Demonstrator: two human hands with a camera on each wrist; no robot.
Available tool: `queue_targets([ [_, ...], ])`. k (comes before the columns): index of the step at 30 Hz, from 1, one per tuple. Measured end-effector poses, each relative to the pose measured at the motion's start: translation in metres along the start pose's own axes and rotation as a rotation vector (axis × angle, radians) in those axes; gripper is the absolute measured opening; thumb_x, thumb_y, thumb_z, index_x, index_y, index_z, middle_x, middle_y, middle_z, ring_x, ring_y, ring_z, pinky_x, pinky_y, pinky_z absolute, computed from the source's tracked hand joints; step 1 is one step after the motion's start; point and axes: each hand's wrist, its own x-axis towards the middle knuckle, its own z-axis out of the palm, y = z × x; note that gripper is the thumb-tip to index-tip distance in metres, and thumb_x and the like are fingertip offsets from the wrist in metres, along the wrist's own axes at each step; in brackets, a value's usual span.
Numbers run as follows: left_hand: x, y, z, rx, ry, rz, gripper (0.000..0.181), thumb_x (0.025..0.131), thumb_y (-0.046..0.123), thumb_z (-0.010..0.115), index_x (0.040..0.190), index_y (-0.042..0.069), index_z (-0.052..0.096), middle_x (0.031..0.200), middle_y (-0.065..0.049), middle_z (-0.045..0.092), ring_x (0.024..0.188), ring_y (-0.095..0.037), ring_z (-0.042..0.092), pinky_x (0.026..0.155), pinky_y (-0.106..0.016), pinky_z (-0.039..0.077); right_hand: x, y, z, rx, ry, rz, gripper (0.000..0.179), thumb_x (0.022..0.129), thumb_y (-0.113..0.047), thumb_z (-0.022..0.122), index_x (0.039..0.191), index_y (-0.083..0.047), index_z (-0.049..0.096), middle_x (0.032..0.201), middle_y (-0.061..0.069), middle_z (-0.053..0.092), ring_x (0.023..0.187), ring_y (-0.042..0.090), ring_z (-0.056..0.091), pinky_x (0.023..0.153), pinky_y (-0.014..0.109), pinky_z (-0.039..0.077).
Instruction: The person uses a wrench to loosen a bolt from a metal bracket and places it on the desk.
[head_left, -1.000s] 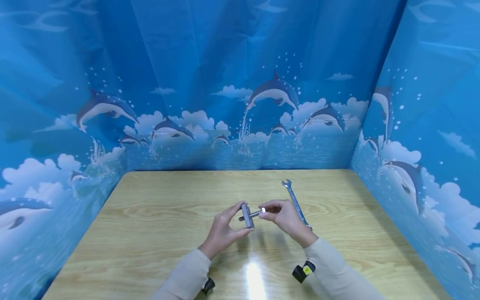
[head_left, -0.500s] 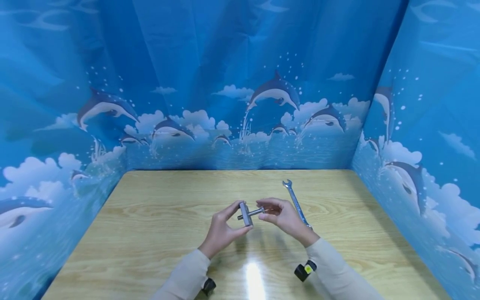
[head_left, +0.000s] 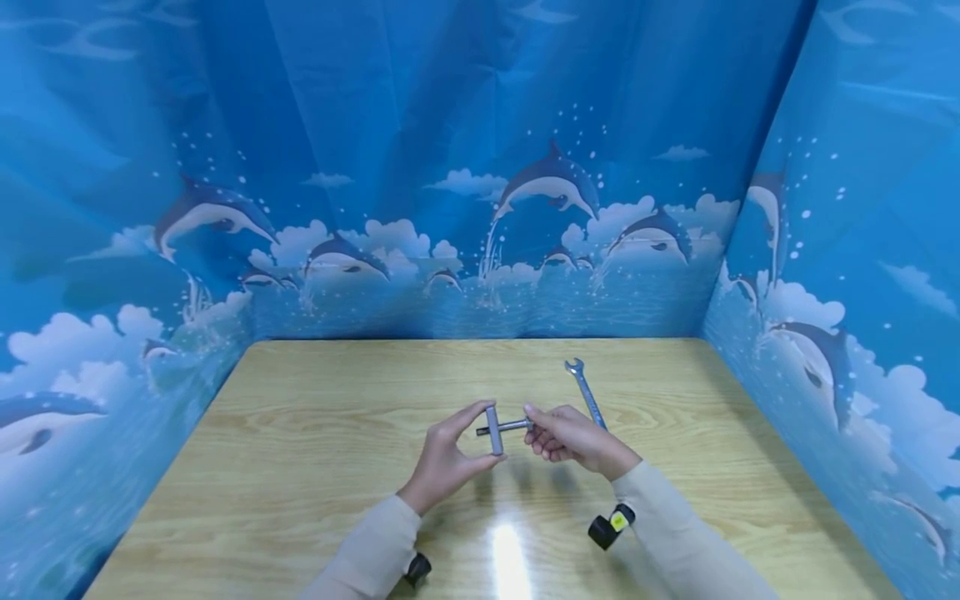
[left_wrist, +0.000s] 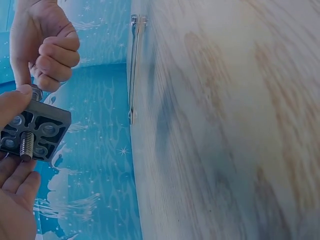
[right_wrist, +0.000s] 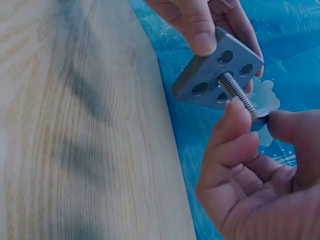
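Observation:
In the head view my left hand (head_left: 442,462) grips a grey square metal plate (head_left: 494,431) by its edges, thumb below and fingers above. The plate is held up over the table, tilted on edge. A threaded bolt (right_wrist: 235,90) runs through its middle, among several round holes. The bolt's threaded end (left_wrist: 26,145) sticks out of the ribbed back face in the left wrist view. My right hand (head_left: 577,440) pinches the bolt's head (right_wrist: 259,119) between thumb and finger, its other fingers curled. The fingertips partly cover the head.
A metal wrench (head_left: 587,392) with an open jaw lies on the wooden table (head_left: 337,467), just behind my right hand, which hides its near end. Blue dolphin-printed curtains (head_left: 420,167) stand around the table's back and sides. Each sleeve carries a small black wrist camera (head_left: 602,532).
My right hand's fingers loosened at the bolt head, then pinched it again with the hand turned and its fingers curled under. The left hand keeps the plate, slightly turned. The wrench has not moved.

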Motion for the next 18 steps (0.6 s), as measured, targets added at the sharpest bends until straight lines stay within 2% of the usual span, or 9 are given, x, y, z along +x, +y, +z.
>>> queue_targets([
  [6,0.0014,0.0013,-0.0007,0.008,-0.011,0.006,0.075,0.064,0.007,0.088,0.132,0.008,0.056,0.131,-0.015,0.059,0.123,-0.022,0.055,0.106,-0.034,0.043,0.0008,-0.0017,-0.0006,0.011,-0.014,-0.006,0.058,0.093,-0.054,0.053,0.090,0.002,0.065,0.070,0.000,0.060,0.058,0.006,0.052,0.053,0.017,0.047],
  [8,0.0014,0.0017,-0.0009,0.010,-0.007,0.007,0.076,0.064,0.008,0.088,0.133,0.009,0.055,0.131,-0.013,0.059,0.123,-0.023,0.055,0.105,-0.035,0.044,0.0010,-0.0016,-0.0022,0.008,-0.012,-0.034,0.051,0.094,-0.048,0.055,0.095,0.002,0.065,0.074,0.001,0.061,0.062,0.008,0.054,0.058,0.020,0.051],
  [11,0.0013,0.0015,-0.0012,0.013,0.000,0.008,0.075,0.065,0.010,0.088,0.133,0.012,0.055,0.131,-0.011,0.060,0.122,-0.023,0.056,0.104,-0.035,0.046,0.0010,0.0002,-0.0046,-0.010,0.017,-0.090,0.040,0.094,-0.035,0.062,0.106,0.003,0.065,0.085,0.005,0.064,0.075,0.015,0.061,0.074,0.032,0.058],
  [14,0.0009,0.0016,-0.0017,0.004,0.002,0.000,0.075,0.065,0.011,0.088,0.132,0.013,0.056,0.131,-0.010,0.060,0.121,-0.024,0.057,0.103,-0.036,0.047,0.0009,0.0025,-0.0060,-0.052,0.058,-0.152,0.035,0.091,-0.023,0.067,0.116,0.002,0.063,0.099,0.011,0.066,0.090,0.022,0.064,0.090,0.043,0.056],
  [18,0.0008,0.0014,-0.0022,-0.025,-0.008,-0.037,0.074,0.066,0.012,0.088,0.133,0.015,0.056,0.131,-0.006,0.060,0.122,-0.021,0.056,0.104,-0.035,0.046,0.0007,0.0037,-0.0044,-0.111,0.107,-0.211,0.035,0.087,-0.014,0.071,0.119,-0.001,0.063,0.109,0.015,0.065,0.096,0.021,0.063,0.090,0.039,0.056],
])
